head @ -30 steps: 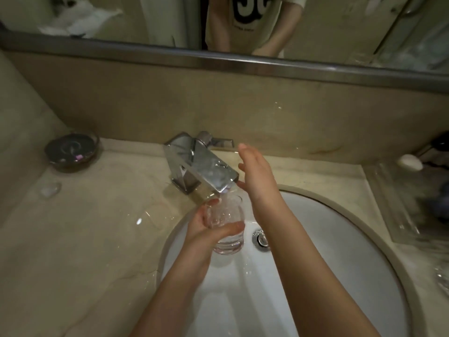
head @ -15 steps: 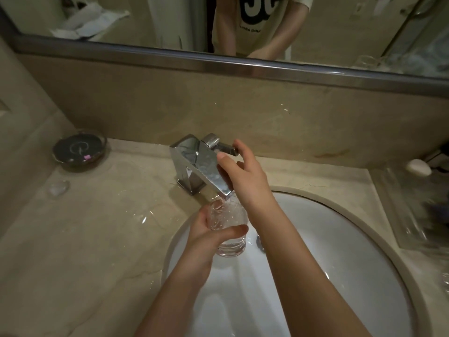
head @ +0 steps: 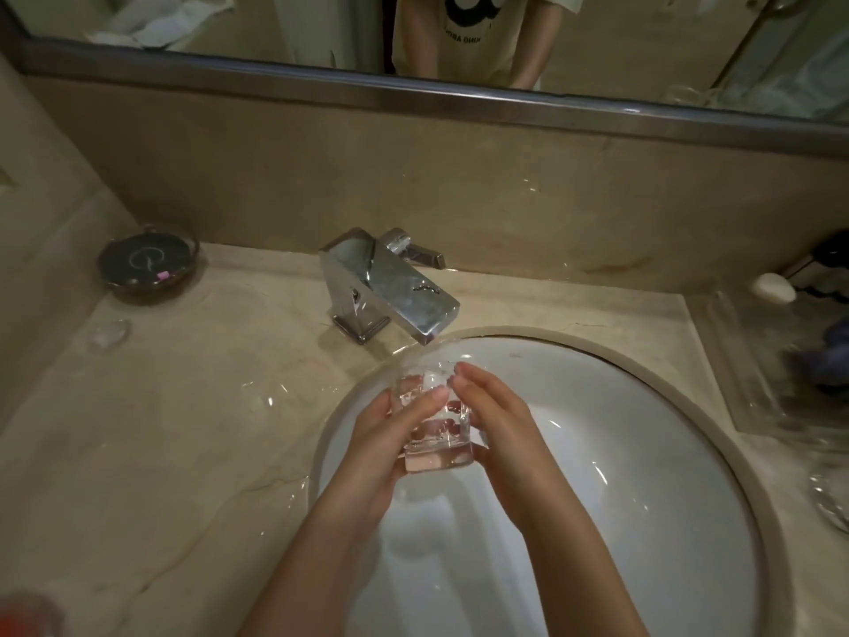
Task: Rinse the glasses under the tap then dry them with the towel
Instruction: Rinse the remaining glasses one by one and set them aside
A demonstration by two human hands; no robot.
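A clear drinking glass (head: 436, 434) with water in it is held upright over the white sink basin (head: 620, 452), just below and in front of the chrome tap (head: 395, 291) spout. My left hand (head: 381, 448) wraps around its left side, thumb across the front. My right hand (head: 496, 420) cups its right side, fingers curled near the rim. No water stream shows from the spout. A second clear glass (head: 831, 498) stands partly cut off at the right edge. No towel shows on the counter.
Beige marble counter (head: 161, 429) surrounds the basin. A dark round dish (head: 147, 264) sits at the back left, a small clear lid (head: 110, 333) near it. A clear tray (head: 781, 360) with a white soap (head: 774, 287) lies at the right. A mirror runs above.
My right hand left the tap handle and came down onto the glass's right side. The glass has moved slightly toward me, away from the spout; water no longer pours into it.
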